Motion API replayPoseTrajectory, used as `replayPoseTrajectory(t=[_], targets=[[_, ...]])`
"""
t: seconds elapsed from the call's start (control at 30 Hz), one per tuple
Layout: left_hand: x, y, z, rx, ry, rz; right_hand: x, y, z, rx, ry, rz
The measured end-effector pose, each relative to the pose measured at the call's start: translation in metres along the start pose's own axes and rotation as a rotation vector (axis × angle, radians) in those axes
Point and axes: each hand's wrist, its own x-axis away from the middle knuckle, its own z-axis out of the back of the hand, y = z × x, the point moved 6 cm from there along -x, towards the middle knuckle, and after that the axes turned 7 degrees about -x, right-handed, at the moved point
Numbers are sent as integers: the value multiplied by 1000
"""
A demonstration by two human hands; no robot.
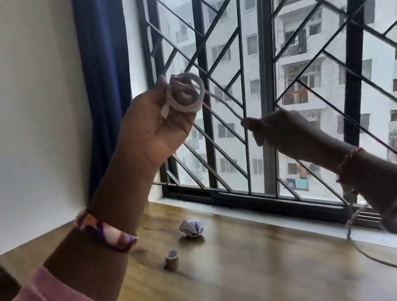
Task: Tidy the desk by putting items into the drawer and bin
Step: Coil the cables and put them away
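I was coiling the cable (185, 93): left grip (154, 120) pinching loops, right (284, 129) pinching the strand (drawer next) above the bench (261, 269).

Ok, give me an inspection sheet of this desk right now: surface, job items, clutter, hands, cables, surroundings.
Surface: wooden desk, glossy, under the window.
Job's things: crumpled paper ball and small cardboard roll, upright, apart from each other.
Clutter: nothing seen beyond those.
Hands: left hand holds the coiled part of the cable; right hand pinches the strand leading off it.
Cables: white cable, partly coiled; its free end trails onto the desk at right.
Surroundings: barred window, blue curtain, white wall.
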Motion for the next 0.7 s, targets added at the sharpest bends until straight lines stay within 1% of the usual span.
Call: replayPoseTrajectory(t=[0.07, 0.1, 0.13, 0.17, 0.2, 0.23, 0.27, 0.3, 0.33, 0.37, 0.4, 0.43, 0.47, 0.5, 0.53, 0.6, 0.63, 0.67, 0.7], targets=[[-11, 0, 17, 243, 231, -29, 5, -8, -13, 96, -79, 42], [-14, 4, 26, 312, 335, -73, 6, -12, -19, 141, -111, 58], [-16, 10, 38, 349, 428, -153, 9, -16, -24, 162, -135, 76], [-17, 19, 50, 339, 504, -264, 10, -20, -27, 161, -142, 112], [-18, 27, 62, 260, 575, -373, 10, -25, -31, 147, -146, 142], [-18, 32, 75, 95, 650, -441, 10, -28, -35, 116, -145, 165], [-16, 35, 87, -153, 727, -467, 9, -32, -39, 76, -140, 177], [-13, 38, 95, -470, 791, -498, 7, -36, -43, 42, -131, 189], [-9, 44, 99, -834, 811, -571, 5, -43, -47, 24, -117, 206], [-4, 50, 97, -1211, 777, -688, 2, -51, -50, 23, -89, 228], [1, 52, 90, -1554, 677, -821, -1, -60, -50, 30, -53, 242], [8, 52, 82, -1846, 519, -936, -6, -69, -49, 41, -5, 248], [15, 49, 78, -2065, 347, -994, -11, -76, -47, 50, 42, 249], [23, 49, 78, -2188, 207, -957, -17, -84, -45, 52, 88, 254], [33, 53, 78, -2228, 143, -865, -22, -92, -44, 48, 125, 261], [50, 63, 81, -2198, 153, -670, -30, -108, -48, 67, 170, 293], [54, 68, 84, -2183, 157, -534, -33, -117, -55, 83, 177, 302], [58, 73, 90, -2165, 125, -374, -36, -125, -65, 81, 175, 303], [62, 76, 96, -2094, 42, -184, -38, -136, -75, 61, 168, 302]])
